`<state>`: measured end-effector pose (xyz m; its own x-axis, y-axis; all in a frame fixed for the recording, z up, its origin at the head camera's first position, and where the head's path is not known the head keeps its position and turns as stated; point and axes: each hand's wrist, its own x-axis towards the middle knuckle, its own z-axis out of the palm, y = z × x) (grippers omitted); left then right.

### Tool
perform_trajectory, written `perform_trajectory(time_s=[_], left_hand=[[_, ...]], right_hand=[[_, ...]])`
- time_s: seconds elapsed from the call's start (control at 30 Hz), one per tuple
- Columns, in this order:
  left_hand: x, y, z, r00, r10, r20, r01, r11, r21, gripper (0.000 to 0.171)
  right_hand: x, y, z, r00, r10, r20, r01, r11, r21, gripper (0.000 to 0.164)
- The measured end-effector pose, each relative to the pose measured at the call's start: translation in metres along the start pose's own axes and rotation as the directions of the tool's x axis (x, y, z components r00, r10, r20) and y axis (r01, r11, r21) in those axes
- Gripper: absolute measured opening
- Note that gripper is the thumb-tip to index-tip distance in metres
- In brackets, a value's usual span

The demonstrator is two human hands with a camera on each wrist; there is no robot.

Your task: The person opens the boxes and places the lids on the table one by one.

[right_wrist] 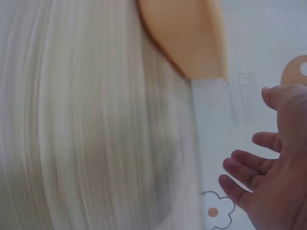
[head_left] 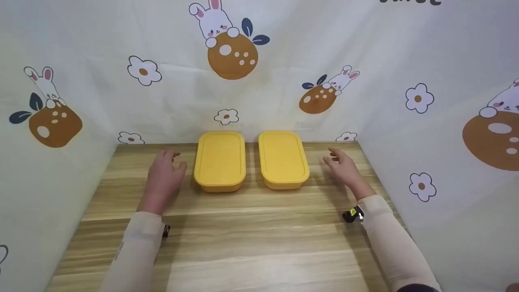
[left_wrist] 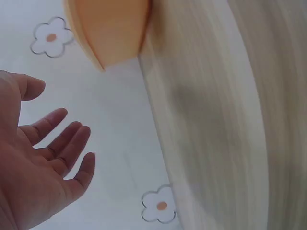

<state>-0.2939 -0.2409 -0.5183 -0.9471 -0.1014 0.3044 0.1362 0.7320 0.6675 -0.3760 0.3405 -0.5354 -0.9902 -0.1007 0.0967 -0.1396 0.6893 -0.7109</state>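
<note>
Two yellow lidded containers stand side by side at the back of the wooden table, a narrow gap between them. To the left of the left container (head_left: 220, 160) is my left hand (head_left: 164, 174), apart from it, fingers loosely bent and holding nothing. My right hand (head_left: 342, 166) hovers to the right of the right container (head_left: 283, 158), also without contact. In the left wrist view the left fingers (left_wrist: 72, 143) are spread and relaxed near the container's side (left_wrist: 112, 28). The right wrist view shows the right fingers (right_wrist: 244, 167) likewise loose. What the containers hold is hidden under the lids.
A pale sheet (head_left: 178, 97) printed with rabbits, oranges and flowers hangs behind the table and along both sides. The wood-grain tabletop (head_left: 259, 235) stretches from the containers toward me. A small black device (head_left: 352, 215) sits at my right wrist.
</note>
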Motion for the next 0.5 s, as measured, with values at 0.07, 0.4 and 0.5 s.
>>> perform_trajectory(time_s=[0.07, 0.4, 0.5], left_hand=[[-0.001, 0.005, 0.002, 1.0, -0.019, 0.018, 0.02, 0.999, -0.027, 0.046], [-0.003, 0.049, 0.022, 0.998, 0.012, 0.057, -0.007, 0.995, -0.097, 0.043], [-0.004, 0.065, 0.028, 0.997, 0.029, 0.072, -0.02, 0.992, -0.123, 0.044]], right_hand=[[-0.002, -0.003, 0.0, 0.999, 0.028, 0.021, -0.029, 0.998, 0.054, 0.065], [0.006, -0.014, 0.004, 0.996, 0.088, 0.023, -0.09, 0.99, 0.111, 0.063], [0.011, -0.019, 0.007, 0.996, 0.09, 0.019, -0.091, 0.989, 0.113, 0.062]])
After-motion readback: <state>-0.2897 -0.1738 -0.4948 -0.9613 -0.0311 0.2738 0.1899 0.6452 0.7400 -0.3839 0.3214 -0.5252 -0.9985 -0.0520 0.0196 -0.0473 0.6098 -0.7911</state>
